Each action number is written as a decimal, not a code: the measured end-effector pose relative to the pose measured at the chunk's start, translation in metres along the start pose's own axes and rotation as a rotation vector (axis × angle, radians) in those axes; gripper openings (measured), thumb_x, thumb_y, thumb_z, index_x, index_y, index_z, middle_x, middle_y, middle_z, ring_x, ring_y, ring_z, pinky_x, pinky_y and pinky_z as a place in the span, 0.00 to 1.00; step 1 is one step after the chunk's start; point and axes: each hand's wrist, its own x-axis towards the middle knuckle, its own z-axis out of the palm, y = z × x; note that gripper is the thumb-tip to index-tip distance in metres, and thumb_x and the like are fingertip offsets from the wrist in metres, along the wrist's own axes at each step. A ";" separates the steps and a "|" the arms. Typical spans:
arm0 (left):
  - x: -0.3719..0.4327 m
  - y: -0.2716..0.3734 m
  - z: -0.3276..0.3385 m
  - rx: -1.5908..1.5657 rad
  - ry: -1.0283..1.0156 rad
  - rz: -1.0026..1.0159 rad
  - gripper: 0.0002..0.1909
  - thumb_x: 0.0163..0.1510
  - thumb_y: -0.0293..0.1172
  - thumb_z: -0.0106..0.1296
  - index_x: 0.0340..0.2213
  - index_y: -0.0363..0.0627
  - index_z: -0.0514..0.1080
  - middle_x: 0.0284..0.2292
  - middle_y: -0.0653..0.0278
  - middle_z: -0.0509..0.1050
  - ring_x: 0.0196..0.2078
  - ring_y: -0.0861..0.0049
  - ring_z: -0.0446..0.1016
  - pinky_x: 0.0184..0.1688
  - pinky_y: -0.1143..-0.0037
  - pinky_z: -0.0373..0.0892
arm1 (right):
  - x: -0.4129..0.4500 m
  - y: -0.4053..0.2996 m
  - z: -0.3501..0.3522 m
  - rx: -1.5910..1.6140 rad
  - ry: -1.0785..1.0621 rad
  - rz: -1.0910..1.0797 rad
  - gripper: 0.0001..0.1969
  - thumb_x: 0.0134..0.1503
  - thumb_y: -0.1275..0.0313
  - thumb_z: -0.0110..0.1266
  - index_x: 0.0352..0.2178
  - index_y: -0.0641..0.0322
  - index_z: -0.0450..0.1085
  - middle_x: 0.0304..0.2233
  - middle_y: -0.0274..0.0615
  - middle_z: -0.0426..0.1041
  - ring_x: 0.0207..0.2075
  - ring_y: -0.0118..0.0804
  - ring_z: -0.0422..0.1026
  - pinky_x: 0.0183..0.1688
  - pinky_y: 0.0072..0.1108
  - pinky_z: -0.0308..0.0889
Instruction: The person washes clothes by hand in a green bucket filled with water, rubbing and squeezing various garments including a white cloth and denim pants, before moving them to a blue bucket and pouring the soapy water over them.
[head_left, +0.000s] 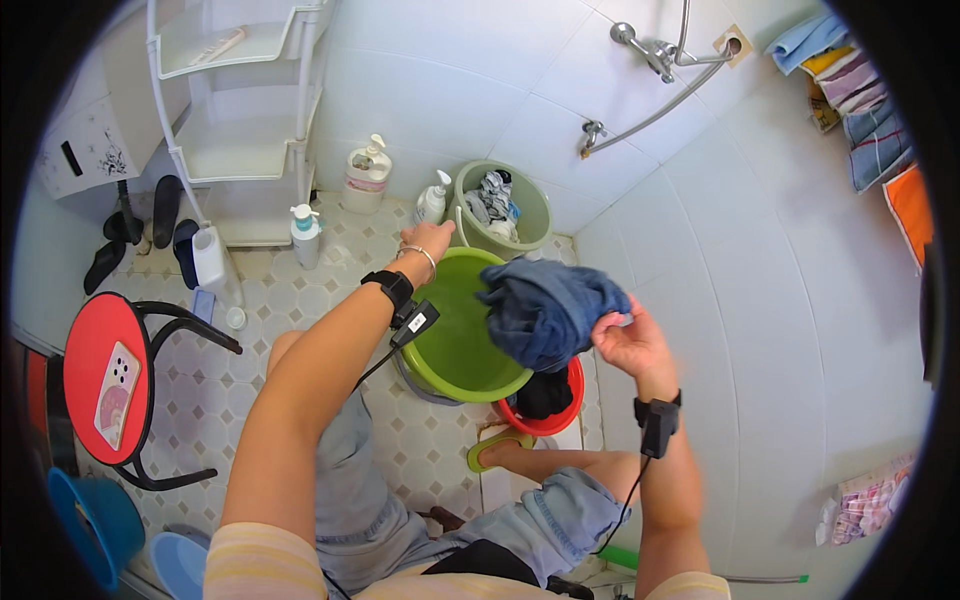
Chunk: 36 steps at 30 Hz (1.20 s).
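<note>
My right hand (634, 337) grips the edge of a bundled blue denim garment (551, 311), holding it up over the right side of a green plastic basin (517, 386). My left hand (431, 244) is at the basin's upper left rim, its fingers curled; whether it grips the rim or something else cannot be told. Below the denim, a red basin (576, 409) holds dark cloth (544, 391). Behind the green basin stands a grey-green bucket (536, 195) with grey and white clothes (495, 206) inside.
A white pump bottle (431, 199) stands beside the bucket; further left are a larger pump bottle (367, 176), another pump bottle (305, 236) and a white shelf rack (232, 169). A red stool (82, 375) bears a phone (118, 394). A metal tap (656, 56) is on the wall.
</note>
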 end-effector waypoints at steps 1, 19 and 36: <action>-0.002 0.000 -0.004 -0.004 0.006 0.002 0.28 0.43 0.49 0.47 0.44 0.44 0.65 0.51 0.42 0.50 0.52 0.52 0.54 0.50 0.61 0.57 | 0.016 0.004 -0.002 0.013 0.006 0.049 0.09 0.50 0.69 0.48 0.24 0.65 0.63 0.17 0.35 0.62 0.17 0.28 0.60 0.23 0.19 0.62; -0.006 0.005 -0.023 -0.048 -0.019 -0.003 0.30 0.44 0.50 0.46 0.44 0.42 0.65 0.51 0.46 0.53 0.53 0.57 0.53 0.51 0.63 0.55 | 0.162 0.090 -0.069 -1.281 0.387 -0.344 0.34 0.42 0.58 0.54 0.52 0.43 0.53 0.54 0.55 0.48 0.53 0.51 0.52 0.50 0.46 0.52; -0.002 0.006 -0.001 -0.146 -0.093 0.052 0.27 0.46 0.47 0.47 0.42 0.37 0.67 0.45 0.49 0.64 0.43 0.64 0.66 0.45 0.70 0.62 | 0.251 0.110 -0.077 -2.253 -0.111 0.071 0.30 0.54 0.53 0.35 0.55 0.56 0.49 0.58 0.50 0.45 0.61 0.48 0.37 0.59 0.34 0.32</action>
